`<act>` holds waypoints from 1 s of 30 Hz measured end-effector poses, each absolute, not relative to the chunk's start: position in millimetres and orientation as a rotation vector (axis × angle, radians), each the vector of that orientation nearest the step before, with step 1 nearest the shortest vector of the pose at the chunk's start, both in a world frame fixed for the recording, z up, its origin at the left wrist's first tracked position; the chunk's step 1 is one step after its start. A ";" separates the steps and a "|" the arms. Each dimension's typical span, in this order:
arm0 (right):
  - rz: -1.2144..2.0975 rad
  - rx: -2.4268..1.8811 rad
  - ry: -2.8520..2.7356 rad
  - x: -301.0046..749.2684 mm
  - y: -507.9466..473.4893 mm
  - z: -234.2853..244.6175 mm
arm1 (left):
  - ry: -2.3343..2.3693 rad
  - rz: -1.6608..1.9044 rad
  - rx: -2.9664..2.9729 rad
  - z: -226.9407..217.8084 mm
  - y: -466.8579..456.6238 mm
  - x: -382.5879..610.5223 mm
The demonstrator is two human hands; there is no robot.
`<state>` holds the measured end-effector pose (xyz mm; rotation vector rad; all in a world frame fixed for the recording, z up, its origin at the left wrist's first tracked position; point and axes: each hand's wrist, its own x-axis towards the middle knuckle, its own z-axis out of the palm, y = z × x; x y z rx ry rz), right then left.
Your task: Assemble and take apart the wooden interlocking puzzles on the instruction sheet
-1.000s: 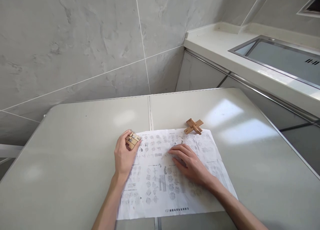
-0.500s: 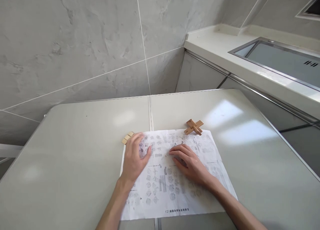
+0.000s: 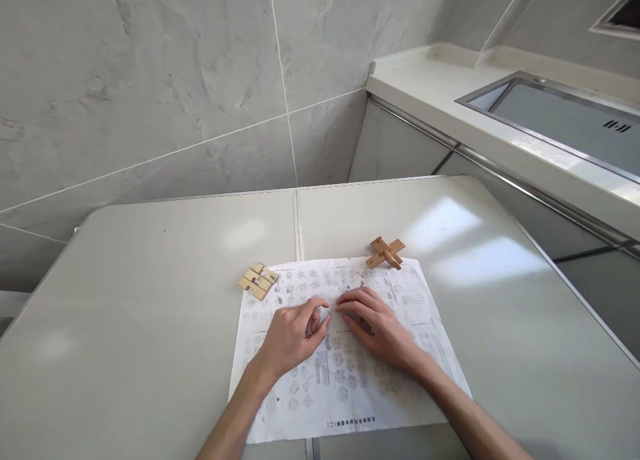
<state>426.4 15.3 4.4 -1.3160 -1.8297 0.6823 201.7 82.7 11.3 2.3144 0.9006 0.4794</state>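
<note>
A creased printed sheet (image 3: 400,407), covered in small diagrams, lies under both hands. Over its middle, my left hand (image 3: 295,333) has its index finger and thumb slightly apart, and I see nothing between them. My right hand (image 3: 375,323) rests on the paper just beside it, fingers loosely stretched and thumb apart, also holding nothing visible. Notched flat wooden puzzle pieces (image 3: 257,283), one marked with a 3, lie together at the sheet's far left corner. At the far right edge sits a wooden puzzle cross (image 3: 385,253) of interlocked pieces.
The pale table (image 3: 125,327) has a seam down its middle. A grey tiled wall (image 3: 175,80) stands behind it. To the right is a white counter (image 3: 425,80) with an inset glass-topped metal panel (image 3: 560,117).
My left hand has moved right and nearer, from beside the flat wooden pieces to beside my right hand, uncovering them. My right hand has hardly moved.
</note>
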 end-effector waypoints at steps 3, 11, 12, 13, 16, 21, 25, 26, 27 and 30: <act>0.680 -1.311 -1.824 426.7 15.9 4.0 | 0.904 0.473 2.317 10.7 82.7 202.3; 0.790 -1.320 -1.715 428.4 15.2 1.0 | 0.919 0.477 2.318 9.6 82.4 202.9; 0.829 -1.331 -1.667 429.4 15.1 1.4 | 0.918 0.478 2.317 9.5 82.5 202.8; 0.872 -1.343 -1.606 430.7 15.1 2.2 | 0.918 0.478 2.317 9.4 82.6 202.7; 1.045 -1.372 -1.338 436.1 15.9 5.0 | 0.916 0.480 2.313 8.8 82.6 202.3; 1.314 -1.171 -0.602 449.4 23.3 1.6 | 0.906 0.491 2.303 8.3 83.0 202.1; 1.377 -0.910 -0.252 462.6 31.3 -5.2 | 0.899 0.509 2.294 7.5 83.8 202.4; 1.390 -0.857 -0.188 465.2 32.5 -6.1 | 0.899 0.512 2.292 7.3 83.9 202.5; 1.408 -0.798 -0.120 467.2 33.3 -6.5 | 0.899 0.513 2.291 7.2 83.9 202.5; 1.432 -0.714 -0.022 469.5 34.1 -6.3 | 0.899 0.510 2.291 7.0 83.4 202.5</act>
